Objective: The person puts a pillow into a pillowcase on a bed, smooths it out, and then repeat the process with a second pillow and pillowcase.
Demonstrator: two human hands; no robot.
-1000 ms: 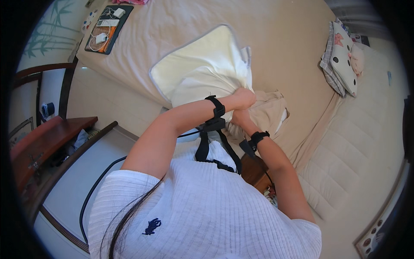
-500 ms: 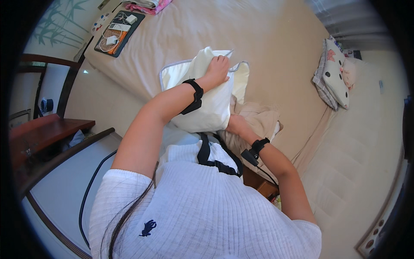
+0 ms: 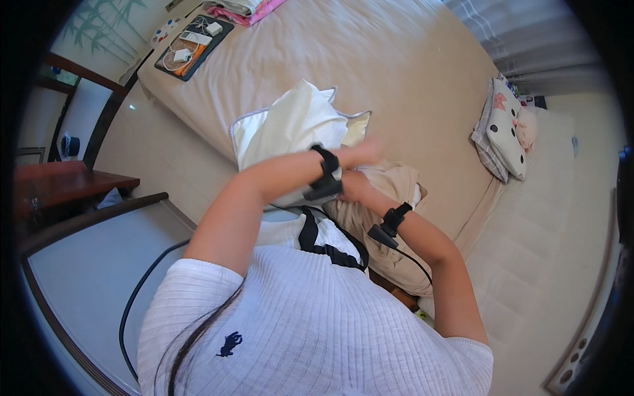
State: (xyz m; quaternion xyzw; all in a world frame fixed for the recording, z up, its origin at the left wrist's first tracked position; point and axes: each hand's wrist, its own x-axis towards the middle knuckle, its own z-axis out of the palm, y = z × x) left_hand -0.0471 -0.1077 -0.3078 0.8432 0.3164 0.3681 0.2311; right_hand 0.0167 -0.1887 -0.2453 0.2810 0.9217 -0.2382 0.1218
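A cream-white cloth with grey piping lies bunched at the near edge of the bed, its far corner standing up in a peak. My left hand reaches across its right side, over the beige cloth, and its fingers are smeared by motion. Just below the left wrist, my right hand is curled closed at the white cloth's lower right edge, its fingertips partly hidden. Under and beside the right hand hangs a crumpled beige cloth, spilling over the bed's edge. Each wrist wears a black strap with a small device.
The bed has a wrinkled beige sheet. A dark tray with white chargers and cables sits at its far left, near folded pink and white bedding. Pillows lie at the right. A brown wooden desk stands left.
My left hand has left the top of the white cloth and moved right and nearer, passing over the right hand. The white cloth has sagged leftward; my right hand has barely moved.
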